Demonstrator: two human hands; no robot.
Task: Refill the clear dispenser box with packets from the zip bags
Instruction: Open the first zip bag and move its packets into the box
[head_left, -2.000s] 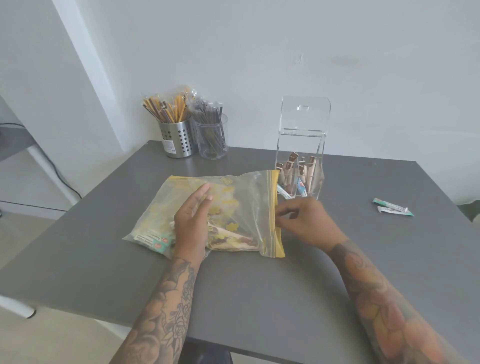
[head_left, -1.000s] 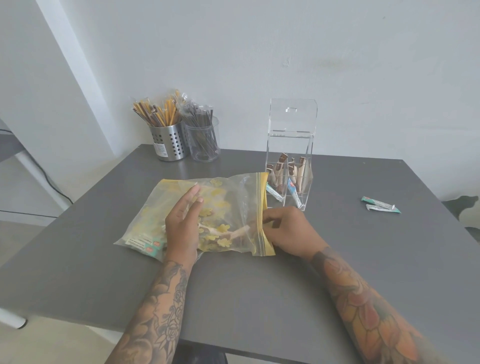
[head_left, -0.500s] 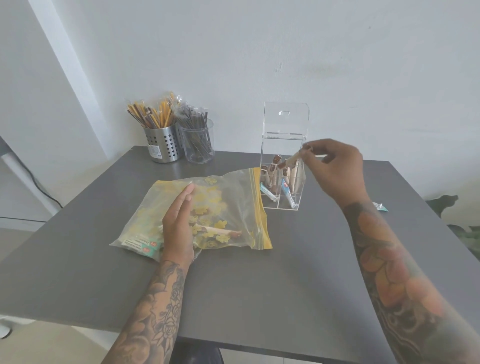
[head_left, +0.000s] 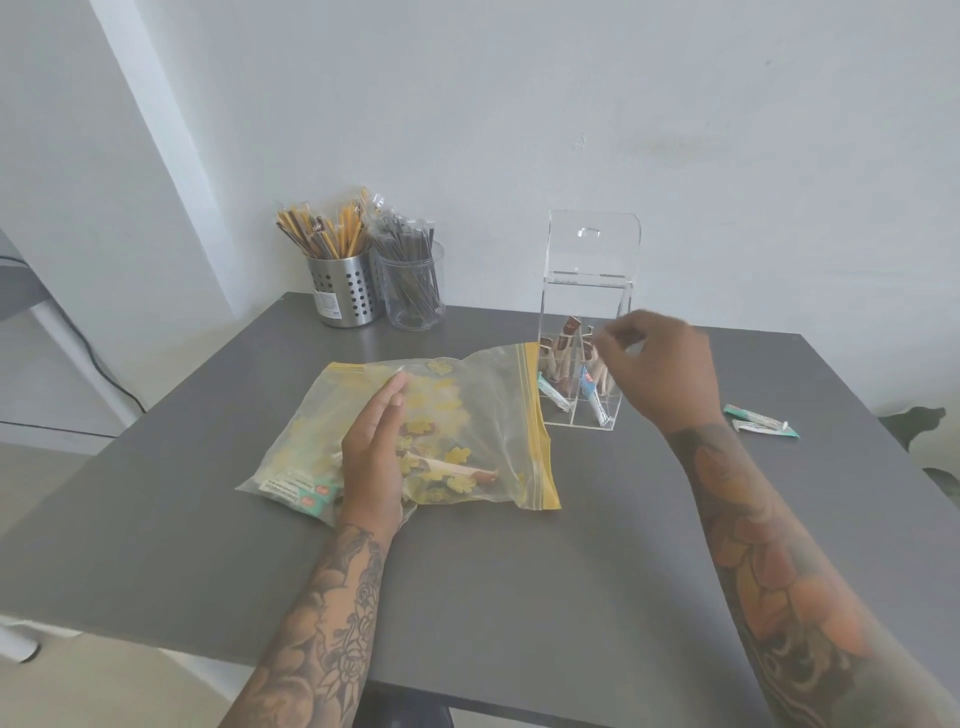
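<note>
now empty, right hand (head_left: 660, 371) hangs loose beside dispenser box (head_left: 584, 332); left hand (head_left: 374, 457) flat on zip bag (head_left: 467, 415); labels unreadable.

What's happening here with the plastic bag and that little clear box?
A person is topping up the clear dispenser box with packets from a zip bag. The left hand lies flat on the bag, pinning it to the grey table. The right hand hovers beside the open box, fingers loosely curled.
</note>
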